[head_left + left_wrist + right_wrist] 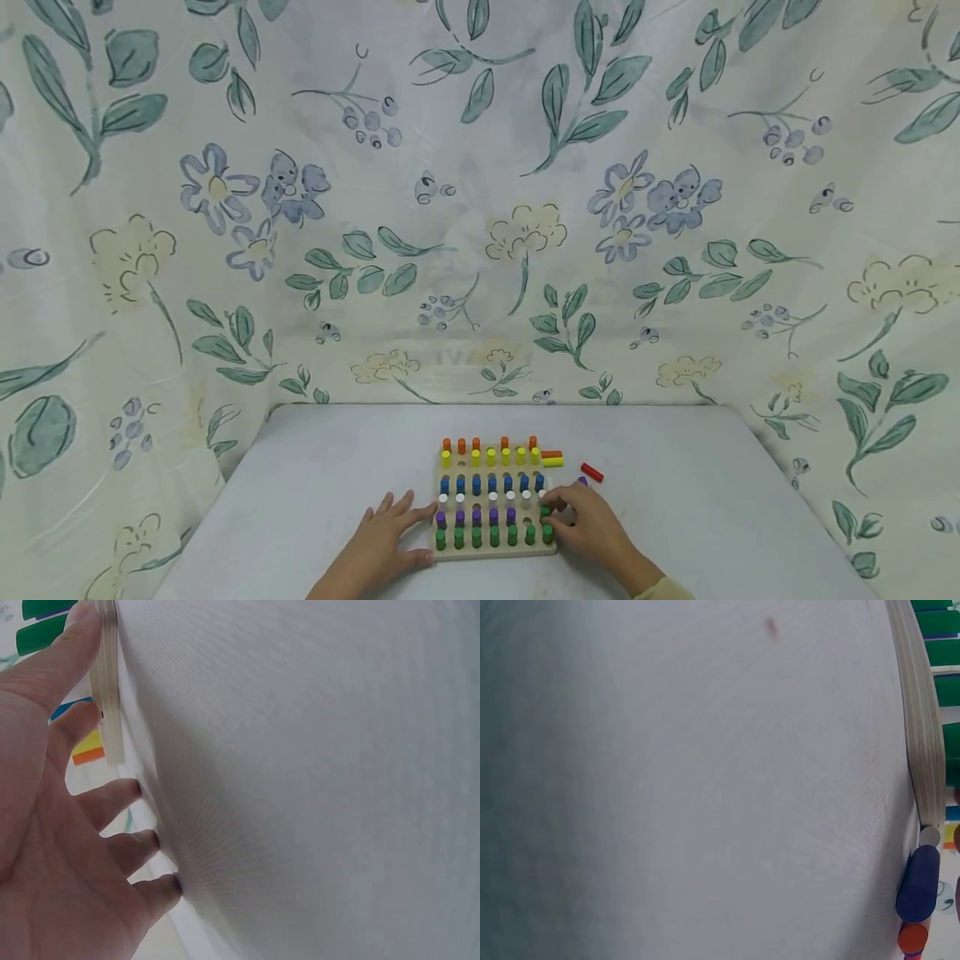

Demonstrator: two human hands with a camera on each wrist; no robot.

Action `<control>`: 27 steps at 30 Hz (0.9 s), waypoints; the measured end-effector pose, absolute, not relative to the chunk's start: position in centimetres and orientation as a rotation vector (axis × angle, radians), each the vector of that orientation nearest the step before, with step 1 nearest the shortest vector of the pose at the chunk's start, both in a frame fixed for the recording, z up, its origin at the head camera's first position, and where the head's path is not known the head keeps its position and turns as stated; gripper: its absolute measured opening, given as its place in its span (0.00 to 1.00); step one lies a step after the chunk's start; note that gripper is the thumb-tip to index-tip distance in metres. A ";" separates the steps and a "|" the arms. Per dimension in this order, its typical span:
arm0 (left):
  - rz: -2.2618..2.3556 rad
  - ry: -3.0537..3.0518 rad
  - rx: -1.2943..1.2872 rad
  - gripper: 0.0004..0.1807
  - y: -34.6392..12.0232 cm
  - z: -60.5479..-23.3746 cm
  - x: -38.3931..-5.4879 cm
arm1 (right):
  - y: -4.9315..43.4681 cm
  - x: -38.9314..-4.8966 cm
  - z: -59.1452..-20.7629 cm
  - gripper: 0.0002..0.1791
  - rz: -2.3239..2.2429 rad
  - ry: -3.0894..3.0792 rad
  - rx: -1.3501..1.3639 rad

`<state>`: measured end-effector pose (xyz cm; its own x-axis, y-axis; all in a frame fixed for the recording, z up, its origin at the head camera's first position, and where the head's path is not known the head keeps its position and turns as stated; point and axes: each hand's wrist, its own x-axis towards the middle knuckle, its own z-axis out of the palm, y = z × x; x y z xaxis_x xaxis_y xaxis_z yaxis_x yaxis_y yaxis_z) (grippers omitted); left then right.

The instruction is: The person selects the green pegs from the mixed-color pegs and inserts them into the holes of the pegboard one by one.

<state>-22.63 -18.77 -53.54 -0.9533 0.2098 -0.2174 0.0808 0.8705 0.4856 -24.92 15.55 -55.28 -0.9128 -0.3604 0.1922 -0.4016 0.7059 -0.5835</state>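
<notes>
Steadying a wooden pegboard (495, 552) on the grey table (712, 500), the left hand (382, 533) lies flat, fingers straight, against its near left edge. The right hand (588, 523) curls over the green pegs (547, 533) at the near right corner, apparently pinching one. A careless knuckle could topple neighbours. Farther off, loose red (592, 472), orange and yellow pegs lie beside the board.

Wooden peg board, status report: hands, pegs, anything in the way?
Left hand flat, fingers against the wooden peg board. Right hand at green peg, grip unclear. Loose red peg lies on the table beside the board.
</notes>
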 end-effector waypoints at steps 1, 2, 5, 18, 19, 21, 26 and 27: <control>0.705 2.774 0.217 0.42 -18.8 -53.6 -22.6 | 15.6 -24.9 -55.3 0.10 1.005 -2.853 0.634; 0.701 2.770 0.214 0.42 -18.7 -53.6 -22.6 | 15.6 -24.9 -55.3 0.10 1.018 -2.863 0.632; 0.693 2.757 0.203 0.42 -18.6 -53.6 -22.6 | 15.6 -24.9 -55.4 0.10 1.045 -2.880 0.629; 0.703 2.767 0.210 0.43 -18.8 -53.5 -22.9 | 15.6 -24.8 -54.9 0.14 1.046 -2.852 0.618; 0.702 2.766 0.209 0.43 -18.7 -53.5 -22.9 | 15.7 -24.8 -54.9 0.14 1.049 -2.853 0.613; 0.700 2.769 0.210 0.43 -18.7 -53.4 -22.9 | 15.7 -24.8 -54.9 0.15 1.057 -2.854 0.603; 0.695 2.782 0.218 0.43 -18.7 -53.5 -22.8 | 15.9 -24.8 -55.1 0.14 1.083 -2.872 0.563; 0.695 2.784 0.218 0.43 -18.7 -53.5 -22.8 | 16.0 -24.7 -55.1 0.14 1.089 -2.874 0.556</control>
